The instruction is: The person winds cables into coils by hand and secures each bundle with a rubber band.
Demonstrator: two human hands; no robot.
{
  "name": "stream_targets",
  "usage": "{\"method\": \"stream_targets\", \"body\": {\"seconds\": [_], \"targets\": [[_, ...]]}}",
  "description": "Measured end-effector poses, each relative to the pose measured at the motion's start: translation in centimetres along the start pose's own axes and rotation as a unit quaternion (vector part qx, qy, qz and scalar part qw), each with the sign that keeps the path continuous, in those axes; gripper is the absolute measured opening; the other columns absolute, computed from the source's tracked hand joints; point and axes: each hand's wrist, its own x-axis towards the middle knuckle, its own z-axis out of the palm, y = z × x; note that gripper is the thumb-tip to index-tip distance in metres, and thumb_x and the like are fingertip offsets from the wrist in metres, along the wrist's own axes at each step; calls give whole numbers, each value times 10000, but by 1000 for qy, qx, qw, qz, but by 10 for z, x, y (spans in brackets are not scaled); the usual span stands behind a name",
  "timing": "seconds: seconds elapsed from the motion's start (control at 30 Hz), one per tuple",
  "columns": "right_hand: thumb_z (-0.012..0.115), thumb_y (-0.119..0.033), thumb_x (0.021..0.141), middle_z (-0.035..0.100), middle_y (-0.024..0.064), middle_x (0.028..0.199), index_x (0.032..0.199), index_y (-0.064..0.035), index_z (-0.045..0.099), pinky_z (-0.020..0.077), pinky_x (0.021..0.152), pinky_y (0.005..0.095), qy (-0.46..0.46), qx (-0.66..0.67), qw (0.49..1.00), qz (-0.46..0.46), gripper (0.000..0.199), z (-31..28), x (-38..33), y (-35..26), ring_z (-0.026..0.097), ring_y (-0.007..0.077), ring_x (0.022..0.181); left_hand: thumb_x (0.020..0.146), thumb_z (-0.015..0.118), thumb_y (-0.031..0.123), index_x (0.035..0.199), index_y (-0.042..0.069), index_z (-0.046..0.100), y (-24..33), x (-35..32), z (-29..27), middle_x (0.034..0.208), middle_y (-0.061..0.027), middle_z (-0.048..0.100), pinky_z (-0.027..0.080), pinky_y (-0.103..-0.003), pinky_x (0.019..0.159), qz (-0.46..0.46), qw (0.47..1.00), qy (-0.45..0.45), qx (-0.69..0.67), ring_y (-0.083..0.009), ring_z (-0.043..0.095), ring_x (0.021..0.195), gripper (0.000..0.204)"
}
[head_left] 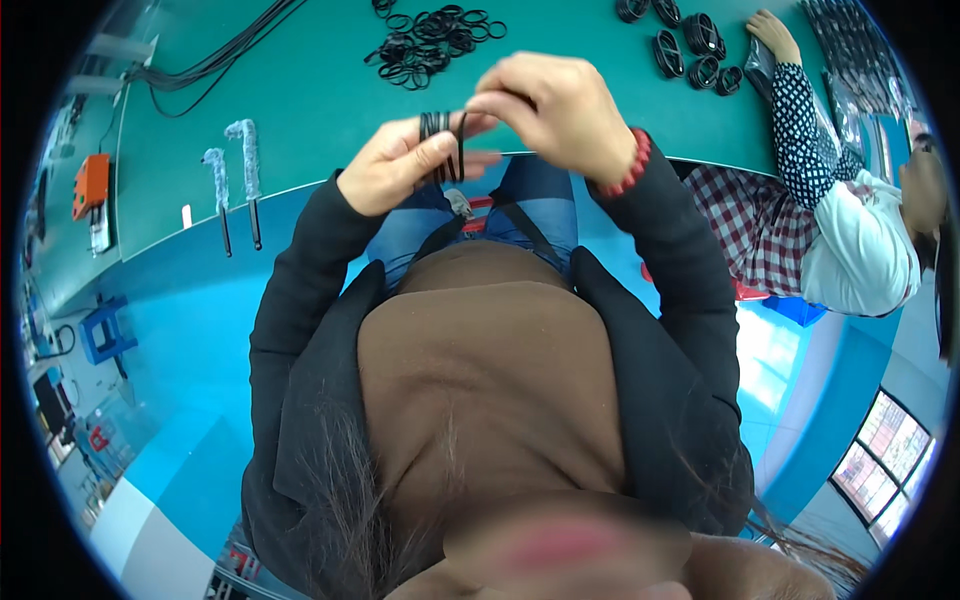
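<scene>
Several turns of thin black cable (428, 127) are wrapped round the fingers of my left hand (388, 168), whose thumb presses on them. Its fingers point to the right, just in front of the table edge. My right hand (565, 115) is closed in a pinch close beside the turns, where a strand of the cable runs up to its fingertips. The fingertips are slightly blurred. Beyond my hands, a loose pile of small black bands (440, 42) lies on the green table (330, 100).
Several coiled black cables (703, 35) sit at the far right, near a co-worker's hand (774, 36) and dark packed bundles (855, 50). Long black cables (215, 72) lie far left. Two thin rods with wrapped tops (250, 180) overhang the table edge by an orange box (92, 187).
</scene>
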Motion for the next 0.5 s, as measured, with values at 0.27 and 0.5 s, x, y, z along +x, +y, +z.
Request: {"method": "stream_targets", "body": {"seconds": [0.27, 0.5], "targets": [[548, -132, 894, 610, 178, 738, 1010, -60, 594, 467, 566, 396, -35, 151, 969, 194, 144, 35, -38, -7, 600, 364, 662, 994, 380, 285, 1371, -121, 261, 30, -6, -4, 1365, -347, 351, 559, -256, 718, 98, 989, -31, -103, -314, 652, 977, 567], [543, -83, 858, 622, 180, 719, 1034, -35, 538, 461, 536, 411, -189, 17, 972, 137, 182, 15, -72, -42, 602, 360, 619, 984, 434, 192, 1361, -83, 327, 25, 7, -16, 1352, -273, 418, 487, -412, 951, 221, 965, 139, -30, -383, 497, 1198, 478]]}}
